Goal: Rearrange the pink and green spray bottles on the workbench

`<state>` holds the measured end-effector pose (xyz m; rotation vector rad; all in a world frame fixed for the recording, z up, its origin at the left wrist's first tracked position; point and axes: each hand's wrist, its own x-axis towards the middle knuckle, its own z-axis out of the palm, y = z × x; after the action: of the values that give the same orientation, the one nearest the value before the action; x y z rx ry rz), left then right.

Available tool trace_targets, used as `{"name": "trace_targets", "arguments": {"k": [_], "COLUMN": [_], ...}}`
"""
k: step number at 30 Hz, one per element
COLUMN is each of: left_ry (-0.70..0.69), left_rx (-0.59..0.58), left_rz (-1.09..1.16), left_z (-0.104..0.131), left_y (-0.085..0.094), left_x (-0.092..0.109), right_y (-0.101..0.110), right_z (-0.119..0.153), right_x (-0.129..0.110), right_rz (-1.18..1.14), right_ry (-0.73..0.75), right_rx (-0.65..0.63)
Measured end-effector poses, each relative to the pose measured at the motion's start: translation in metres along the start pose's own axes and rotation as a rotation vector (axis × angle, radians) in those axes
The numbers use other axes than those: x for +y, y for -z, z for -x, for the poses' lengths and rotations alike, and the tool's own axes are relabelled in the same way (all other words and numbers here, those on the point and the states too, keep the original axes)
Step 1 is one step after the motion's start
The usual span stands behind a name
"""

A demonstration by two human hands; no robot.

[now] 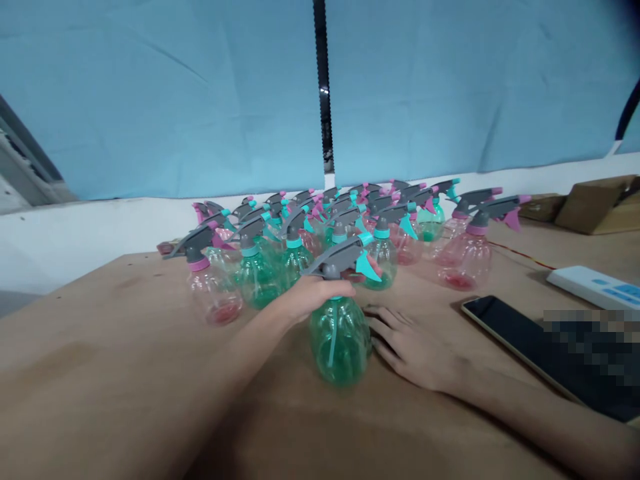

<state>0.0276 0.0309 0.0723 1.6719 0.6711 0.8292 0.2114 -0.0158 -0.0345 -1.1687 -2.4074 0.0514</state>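
My left hand (316,293) is wrapped round the neck of a green spray bottle (341,347), just under its grey sprayer head with a turquoise trigger and nozzle. The bottle is upright, and a pale tube shows inside it. To its right, my right hand (407,343) lies palm down on the table with its fingers stretched out, the fingertips close to the bottle's side; whether they touch it I cannot tell. Behind stand several more spray bottles, among them a pink one (215,293) at the left, a green one (259,277) and another pink one (465,260) at the right.
The wooden table (100,320) bears everything. A dark-screened phone (520,340) lies at the right, near a white power strip (597,287) with a thin cord. A cardboard box (597,203) sits at the back right. Behind the bottles hangs a blue sheet (200,100).
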Motion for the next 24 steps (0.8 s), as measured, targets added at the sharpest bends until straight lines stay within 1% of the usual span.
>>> {"name": "trace_targets", "arguments": {"k": [2, 4, 6, 11, 15, 17, 18, 21, 24], "left_ry": [-0.051, -0.101, -0.102, -0.091, -0.077, -0.073, -0.070, -0.071, -0.103], "left_rx": [-0.012, -0.026, -0.018, 0.046, 0.147, 0.160, 0.145, 0.047, -0.031], "left_rz": [0.106, 0.157, 0.177, 0.189, 0.196, 0.194, 0.198, 0.214, 0.208], "left_z": [-0.004, -0.009, -0.012, -0.014, -0.013, -0.013, -0.013, -0.013, -0.013], "left_y": [0.002, 0.005, 0.007, 0.007, 0.007, 0.008, 0.008, 0.009, 0.009], "left_x": [-0.001, -0.003, -0.005, -0.008, -0.008, -0.008, -0.008, -0.009, -0.010], "right_y": [0.001, 0.002, 0.003, 0.003, 0.002, 0.002, 0.002, 0.002, 0.003], "right_z": [0.000, 0.000, 0.000, 0.000, 0.000, 0.000, 0.000, 0.000, 0.000], "right_x": [0.000, 0.000, 0.000, -0.001, -0.001, 0.000, 0.000, 0.000, 0.000], "right_rz": [-0.003, 0.001, 0.012, 0.020, 0.020, 0.018, 0.019, 0.026, 0.024], "right_ry": [-0.002, -0.005, -0.008, -0.001, 0.005, 0.008, 0.009, 0.008, 0.011], "right_rx": [-0.005, -0.015, -0.021, -0.014, -0.001, -0.005, -0.009, -0.030, -0.032]}}
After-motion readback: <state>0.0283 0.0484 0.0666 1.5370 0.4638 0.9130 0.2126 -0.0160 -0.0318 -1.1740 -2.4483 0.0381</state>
